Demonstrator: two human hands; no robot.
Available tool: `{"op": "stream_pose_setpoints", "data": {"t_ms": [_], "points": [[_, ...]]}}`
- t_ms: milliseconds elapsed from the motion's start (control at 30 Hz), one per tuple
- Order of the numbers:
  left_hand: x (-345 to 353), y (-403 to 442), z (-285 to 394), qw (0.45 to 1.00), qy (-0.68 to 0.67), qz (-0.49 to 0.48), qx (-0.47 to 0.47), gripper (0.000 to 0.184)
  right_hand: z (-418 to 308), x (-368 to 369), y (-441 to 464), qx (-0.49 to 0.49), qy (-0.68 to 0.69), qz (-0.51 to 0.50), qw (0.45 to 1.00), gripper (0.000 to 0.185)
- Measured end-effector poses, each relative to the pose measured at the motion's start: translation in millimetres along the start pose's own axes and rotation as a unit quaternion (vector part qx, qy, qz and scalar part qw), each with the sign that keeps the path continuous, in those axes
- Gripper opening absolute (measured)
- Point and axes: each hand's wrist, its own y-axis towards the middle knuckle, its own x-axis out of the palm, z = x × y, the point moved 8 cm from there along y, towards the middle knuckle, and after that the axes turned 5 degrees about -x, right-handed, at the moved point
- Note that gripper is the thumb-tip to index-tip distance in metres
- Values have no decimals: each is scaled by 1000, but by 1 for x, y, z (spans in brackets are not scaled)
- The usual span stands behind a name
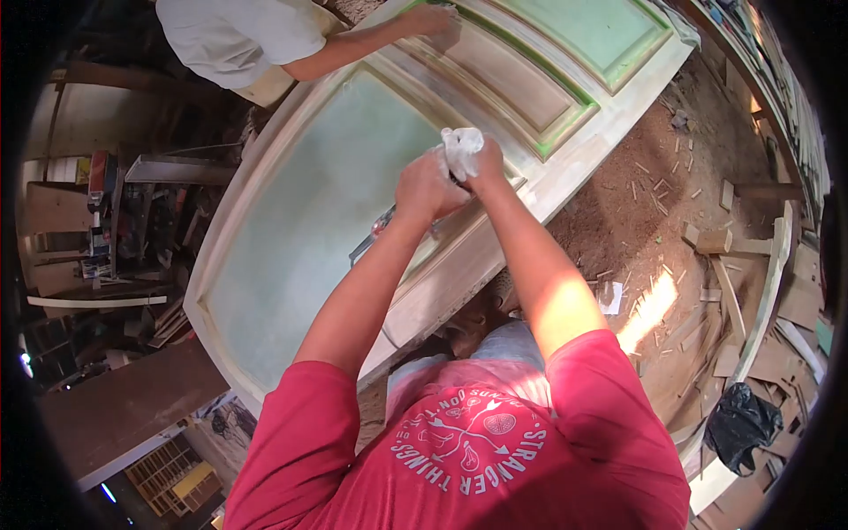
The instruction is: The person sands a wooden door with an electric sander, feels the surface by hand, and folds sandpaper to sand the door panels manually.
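Note:
My left hand (425, 188) and my right hand (486, 168) are together above a large wooden door (300, 203) with pale green panels. Both hands are closed, their fingers dusted white. A whitish lump (463, 146) shows at their top; whether it is a held thing or powder-coated fingers, I cannot make out. Beneath my left wrist, a partly hidden tool (382, 223) with red and metal parts lies on or just over the door. Its kind is unclear.
Across the door, another person in a white shirt (243, 40) rests a hand (431, 19) on a brown panel. Wood offcuts (661, 190) litter the dirt floor at right, near a wooden frame (767, 291) and a black plastic bag (744, 424). Cluttered shelving (97, 221) stands at left.

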Motion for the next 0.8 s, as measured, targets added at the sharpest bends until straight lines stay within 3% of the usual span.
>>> {"op": "stream_pose_setpoints", "data": {"t_ms": [67, 300, 733, 767, 800], "points": [[-4, 2, 2, 999, -32, 7, 6, 55, 0, -1, 4, -3, -8, -5, 1000, 48], [-13, -37, -44, 998, -67, -21, 1, 65, -29, 32, -43, -5, -47, -42, 998, 48], [-22, -180, -220, 996, -57, -17, -71, 64, -114, 178, -191, -37, -44, -126, 990, 49], [-27, -193, -232, 995, -65, 3, -69, 53, -122, 189, -202, -49, -31, -136, 989, 50], [-28, -204, -245, 996, -62, 9, -65, 54, -124, 204, -214, -33, -29, -157, 987, 51]]}}
